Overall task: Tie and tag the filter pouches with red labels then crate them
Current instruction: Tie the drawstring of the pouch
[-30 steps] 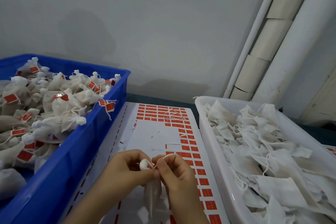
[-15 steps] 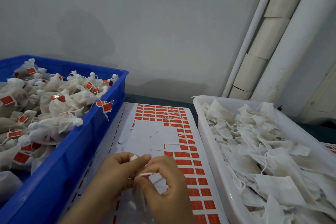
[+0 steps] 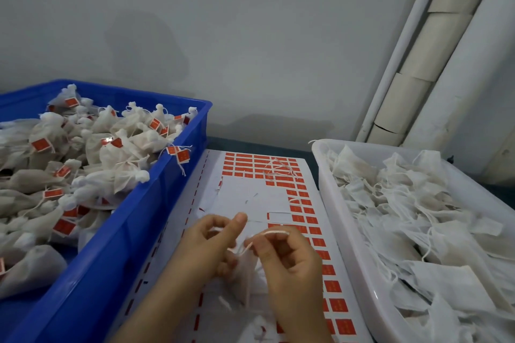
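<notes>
Leftmost, the blue crate [image 3: 111, 259] is heaped with tied, red-tagged pouches [image 3: 119, 159]; on the right, the white tray [image 3: 342, 231] holds loose untied pouches [image 3: 418, 217]. Between them lies the label sheet [image 3: 250, 198], with red labels [image 3: 303, 210] along its top and right side. Over the sheet, the left hand [image 3: 206, 245] has its grip clamped on the neck of one filter pouch [image 3: 246, 273], while the right hand [image 3: 289, 259] pinches its white string [image 3: 274, 232] in its grip.
</notes>
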Motion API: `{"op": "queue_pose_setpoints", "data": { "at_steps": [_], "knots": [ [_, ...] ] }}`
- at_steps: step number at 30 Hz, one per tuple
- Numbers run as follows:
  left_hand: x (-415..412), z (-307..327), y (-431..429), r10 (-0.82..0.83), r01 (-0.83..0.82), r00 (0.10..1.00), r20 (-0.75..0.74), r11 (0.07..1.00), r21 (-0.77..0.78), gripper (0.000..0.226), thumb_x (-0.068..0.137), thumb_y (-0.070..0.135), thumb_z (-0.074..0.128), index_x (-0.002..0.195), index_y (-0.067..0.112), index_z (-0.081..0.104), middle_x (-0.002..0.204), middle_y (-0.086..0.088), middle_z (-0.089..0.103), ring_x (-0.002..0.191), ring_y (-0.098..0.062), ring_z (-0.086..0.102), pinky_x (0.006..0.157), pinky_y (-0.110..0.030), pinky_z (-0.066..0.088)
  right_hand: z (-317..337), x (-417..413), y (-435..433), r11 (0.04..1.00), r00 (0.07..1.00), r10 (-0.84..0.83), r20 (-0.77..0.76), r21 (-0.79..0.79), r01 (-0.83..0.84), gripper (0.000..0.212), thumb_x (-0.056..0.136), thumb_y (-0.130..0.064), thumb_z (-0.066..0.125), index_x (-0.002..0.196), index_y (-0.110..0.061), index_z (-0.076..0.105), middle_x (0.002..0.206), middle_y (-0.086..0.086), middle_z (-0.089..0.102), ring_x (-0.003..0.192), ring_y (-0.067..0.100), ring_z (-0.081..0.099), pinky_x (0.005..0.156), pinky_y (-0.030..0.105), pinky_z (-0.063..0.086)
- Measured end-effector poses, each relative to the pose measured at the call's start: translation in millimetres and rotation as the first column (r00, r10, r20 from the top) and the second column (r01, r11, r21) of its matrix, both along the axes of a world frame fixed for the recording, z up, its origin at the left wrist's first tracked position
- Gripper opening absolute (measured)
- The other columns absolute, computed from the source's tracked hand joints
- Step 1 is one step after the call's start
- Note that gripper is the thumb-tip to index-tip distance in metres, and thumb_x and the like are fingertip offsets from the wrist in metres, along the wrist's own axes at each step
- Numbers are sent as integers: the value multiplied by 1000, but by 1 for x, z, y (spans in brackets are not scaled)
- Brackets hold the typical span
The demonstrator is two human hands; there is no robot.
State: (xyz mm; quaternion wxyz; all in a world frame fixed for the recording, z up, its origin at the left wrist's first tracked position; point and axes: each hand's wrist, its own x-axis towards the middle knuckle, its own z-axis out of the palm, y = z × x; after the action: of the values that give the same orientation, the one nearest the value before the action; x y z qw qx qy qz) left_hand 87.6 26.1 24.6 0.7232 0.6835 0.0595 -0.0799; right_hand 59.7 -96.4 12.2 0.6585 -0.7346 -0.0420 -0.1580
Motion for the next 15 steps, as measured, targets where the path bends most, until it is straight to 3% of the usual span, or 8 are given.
{"op": "queue_pose_setpoints", "data": {
  "at_steps": [3,6,9,12,15],
  "knots": [
    [-4,5,5,-3,9,985,172,999,-37,42,55,50,63,75,14,67,54,1,56,45,-8,52,45,-17,44,6,2,-4,994,996,-82,19,71,81,23,66,-42,59,79,-24,63,76,-26,68,80,-4,64,64,3,47],
    [-9,9,9,-192,198,941,279,980,7,11,72,31,67,81,26,71,57,4,57,49,-6,53,47,-15,45,10,-1,-7,994,990,-103,96,45,99,22,64,-42,59,78,-25,63,75,-26,68,81,-3,64,64,3,46],
    [-11,5,8,-369,327,891,266,926,189,24,81,8,67,87,31,71,56,6,58,52,-7,55,53,-14,47,12,-4,-7,993,979,-116,166,16,115,15,65,-40,60,75,-28,62,74,-27,67,80,-2,64,61,3,46],
    [-12,5,4,-440,385,871,219,888,250,25,82,13,68,70,34,73,57,6,60,54,-7,55,57,-14,46,16,-4,-7,994,977,-109,183,32,105,15,67,-40,59,75,-28,62,74,-25,68,79,-1,65,61,4,46],
    [-13,3,2,-446,367,863,239,877,312,18,77,49,64,64,37,67,58,12,59,57,-4,56,59,-14,44,17,-3,-10,996,977,-73,201,54,64,14,70,-34,57,78,-24,62,75,-24,69,78,-3,65,62,2,45]
  ]
}}
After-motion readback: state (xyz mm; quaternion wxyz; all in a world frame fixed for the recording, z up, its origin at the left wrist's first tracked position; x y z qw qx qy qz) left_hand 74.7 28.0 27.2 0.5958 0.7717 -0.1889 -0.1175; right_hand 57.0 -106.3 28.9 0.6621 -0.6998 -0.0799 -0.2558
